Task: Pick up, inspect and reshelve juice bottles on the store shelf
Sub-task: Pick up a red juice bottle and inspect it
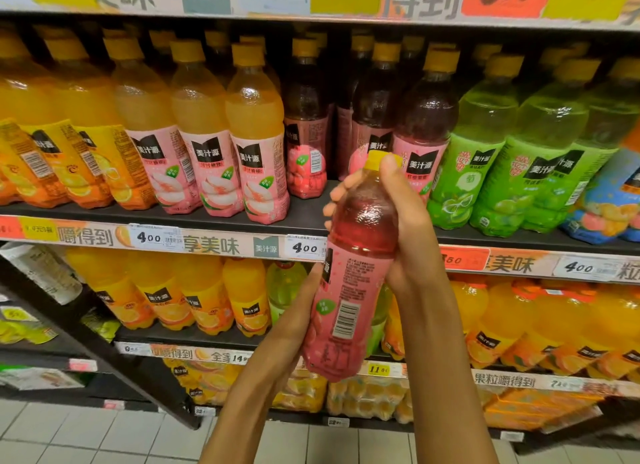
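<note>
This is a shop, in its drinks aisle. Dark shelves (pixel 304 217) carry packed rows of identical juice bottles grouped by flavour: orange (pixel 86 124), peach (pixel 256 134), dark red (pixel 306 117) and green (pixel 485 141). Along each shelf edge run printed strips with handwritten price tags (pixel 304 248) reading 4.00, orange sale tags (pixel 464 259), and multipacks (pixel 367 397) stacked low above a pale tiled floor (pixel 104 436).

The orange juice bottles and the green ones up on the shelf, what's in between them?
In the head view, peach-label bottles and dark red juice bottles stand between the orange juice bottles and green bottles.
</note>
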### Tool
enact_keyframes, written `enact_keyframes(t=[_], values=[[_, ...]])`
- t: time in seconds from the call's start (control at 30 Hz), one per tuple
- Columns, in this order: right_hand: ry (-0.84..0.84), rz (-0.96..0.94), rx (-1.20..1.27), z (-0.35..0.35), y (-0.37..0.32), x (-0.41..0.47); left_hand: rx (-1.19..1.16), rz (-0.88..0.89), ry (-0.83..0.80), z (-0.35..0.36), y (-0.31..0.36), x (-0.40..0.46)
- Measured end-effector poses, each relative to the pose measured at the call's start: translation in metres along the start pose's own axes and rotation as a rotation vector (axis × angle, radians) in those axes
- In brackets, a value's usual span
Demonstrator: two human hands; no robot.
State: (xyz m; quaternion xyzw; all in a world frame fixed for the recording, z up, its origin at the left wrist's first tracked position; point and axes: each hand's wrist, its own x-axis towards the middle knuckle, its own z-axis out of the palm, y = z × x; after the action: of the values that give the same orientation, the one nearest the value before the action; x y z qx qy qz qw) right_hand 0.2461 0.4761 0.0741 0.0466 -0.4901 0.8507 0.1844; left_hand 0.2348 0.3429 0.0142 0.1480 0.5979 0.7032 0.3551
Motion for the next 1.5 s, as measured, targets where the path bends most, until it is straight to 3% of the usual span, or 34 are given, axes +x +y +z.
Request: enact_keyframes(t=[0.23,0.4,0.5,0.63,0.77,0.97,1.1,1.33,1.5], values=[[0.21,-0.108,-0.211,0.005,-0.005,0.0,-0.026,-0.003,0.12,0.011,0.011,-0.004],[0.072,-0.031,0.004,-0.001,-0.005,0.004,-0.174,0.031,0.011,0.003,0.002,-0.002],[-0.01,0.039,0.112,-0.007,-0.002,0.006,-0.193,-0.046,-0.039,0.001,-0.002,-0.002],[0.03,0.053,0.083,-0.009,0.003,0.006,-0.116,-0.084,-0.004,0.004,-0.003,-0.005],[0.129,0.025,-0.097,-0.012,0.004,0.008,0.087,-0.025,0.115,0.007,0.007,-0.001],[0.167,0.05,-0.234,-0.012,0.004,0.012,0.048,0.032,0.099,0.019,0.013,-0.006],[0.123,0.079,-0.136,-0.014,0.006,0.015,-0.042,-0.007,0.149,0.016,0.015,-0.005],[0.125,0.223,0.14,-0.014,0.016,0.021,-0.249,-0.063,0.069,0.002,0.014,-0.007],[0.168,0.334,0.331,-0.015,0.015,0.026,-0.347,-0.098,-0.232,-0.016,0.017,-0.012]])
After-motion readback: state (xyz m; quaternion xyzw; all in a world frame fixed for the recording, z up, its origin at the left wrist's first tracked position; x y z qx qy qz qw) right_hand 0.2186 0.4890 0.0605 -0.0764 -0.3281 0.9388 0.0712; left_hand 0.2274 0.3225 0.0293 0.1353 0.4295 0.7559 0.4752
